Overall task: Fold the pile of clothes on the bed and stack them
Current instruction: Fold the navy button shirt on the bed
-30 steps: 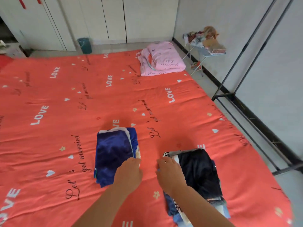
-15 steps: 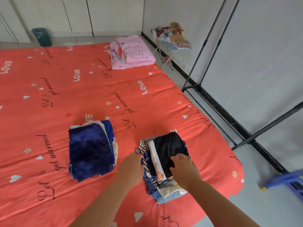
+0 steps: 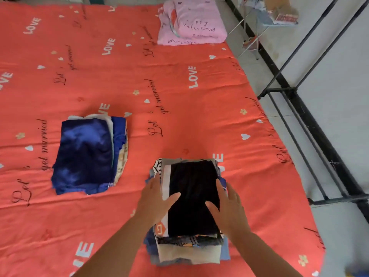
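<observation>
- Nearest the person, the near stack (image 3: 187, 254) of folded clothes sits on the bed, toward its right side. A black garment (image 3: 191, 192) lies flat on top, and plaid, white and blue layers show beneath it at the near end.
- The left hand (image 3: 157, 202) lies against the stack's left side with its fingers straight and spread. Its thumb rests on the black garment, and it grips nothing.
- The right hand (image 3: 229, 210) mirrors it on the right side, fingers extended and thumb laid on the black cloth. I can't make out whether any fingertips tuck under the edges.
- Off to the left, apart from it, a blue stack (image 3: 85, 154) rests on the bed. A dark blue piece is on top, and white and patterned edges peek out along its right.
- The bed (image 3: 179, 86) wears a red sheet printed with "LOVE" and small hearts.
- At the far end lies folded pink bedding (image 3: 191, 23).
- A black metal frame (image 3: 283, 90) stands on the floor to the right of the bed. Beyond it is a small stand (image 3: 279, 15) heaped with blurred items.
</observation>
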### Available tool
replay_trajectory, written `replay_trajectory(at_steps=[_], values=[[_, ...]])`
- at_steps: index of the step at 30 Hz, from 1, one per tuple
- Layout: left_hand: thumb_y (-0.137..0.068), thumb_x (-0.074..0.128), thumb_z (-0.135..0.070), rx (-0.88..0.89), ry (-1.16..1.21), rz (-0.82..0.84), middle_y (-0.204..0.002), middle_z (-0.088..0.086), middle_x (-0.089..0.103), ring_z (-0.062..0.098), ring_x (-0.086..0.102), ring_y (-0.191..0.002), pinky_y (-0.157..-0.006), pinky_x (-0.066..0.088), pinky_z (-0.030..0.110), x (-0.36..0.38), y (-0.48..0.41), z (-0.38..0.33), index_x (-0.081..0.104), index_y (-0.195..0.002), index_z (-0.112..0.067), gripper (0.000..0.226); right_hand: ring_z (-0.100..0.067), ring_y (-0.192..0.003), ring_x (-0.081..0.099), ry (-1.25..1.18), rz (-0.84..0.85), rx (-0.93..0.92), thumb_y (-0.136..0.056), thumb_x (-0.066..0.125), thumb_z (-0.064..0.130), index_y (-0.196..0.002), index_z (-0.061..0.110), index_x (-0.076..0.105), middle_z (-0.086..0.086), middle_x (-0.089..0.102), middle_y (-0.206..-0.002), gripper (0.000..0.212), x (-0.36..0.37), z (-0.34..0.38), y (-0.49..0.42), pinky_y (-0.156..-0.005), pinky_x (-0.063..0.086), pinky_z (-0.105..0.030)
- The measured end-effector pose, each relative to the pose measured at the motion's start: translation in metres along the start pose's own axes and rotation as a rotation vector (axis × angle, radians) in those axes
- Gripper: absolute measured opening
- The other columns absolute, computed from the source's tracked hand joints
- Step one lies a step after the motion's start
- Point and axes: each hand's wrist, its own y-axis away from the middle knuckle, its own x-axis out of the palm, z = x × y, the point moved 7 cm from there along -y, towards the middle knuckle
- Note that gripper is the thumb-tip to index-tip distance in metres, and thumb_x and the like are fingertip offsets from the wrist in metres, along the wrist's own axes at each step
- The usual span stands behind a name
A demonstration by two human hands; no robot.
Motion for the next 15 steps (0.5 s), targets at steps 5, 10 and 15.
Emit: replay_trajectory(at_steps=[5, 10, 15], values=[[-0.060, 0.040, -0.085, -0.183, 0.020, 0.018, -0.157, -0.001, -0.010, 0.020, -0.010, -0.144, -0.117, 0.009, 0.046, 0.053, -0.038, 0.042, -0.013, -0.147, -0.030, 0.116, -0.019, -0.145, 0.004, -0.305, 0.011, -0.005, -0.083, 0.043, 0.063, -0.136, 0.051, -0.011, 0.002, -0.008, -0.156, 0.077, 0.046, -0.036, -0.036, -0.114, 0.026, -0.038], [-0.044, 0.047, -0.083, -0.258, 0.284, -0.015, -0.156, -0.005, -0.001, 0.016, 0.002, -0.144, -0.117, 0.015, 0.041, 0.088, -0.054, 0.080, 0.005, -0.146, -0.042, 0.117, -0.015, -0.141, 0.019, -0.575, 0.013, 0.079, -0.067, 0.053, 0.070, -0.141, 0.052, 0.018, 0.008, 0.011, -0.152, 0.083, 0.085, -0.060, -0.061, -0.113, 0.028, -0.039], [-0.044, 0.050, -0.079, -0.270, 0.321, -0.058, -0.150, 0.000, 0.018, 0.021, 0.024, -0.138, -0.111, 0.024, 0.038, 0.101, -0.061, 0.092, 0.011, -0.146, -0.043, 0.115, -0.015, -0.130, 0.036, -0.560, 0.027, 0.125, -0.059, 0.049, 0.075, -0.141, 0.045, 0.025, 0.005, 0.026, -0.144, 0.090, 0.104, -0.069, -0.074, -0.104, 0.034, -0.029]])
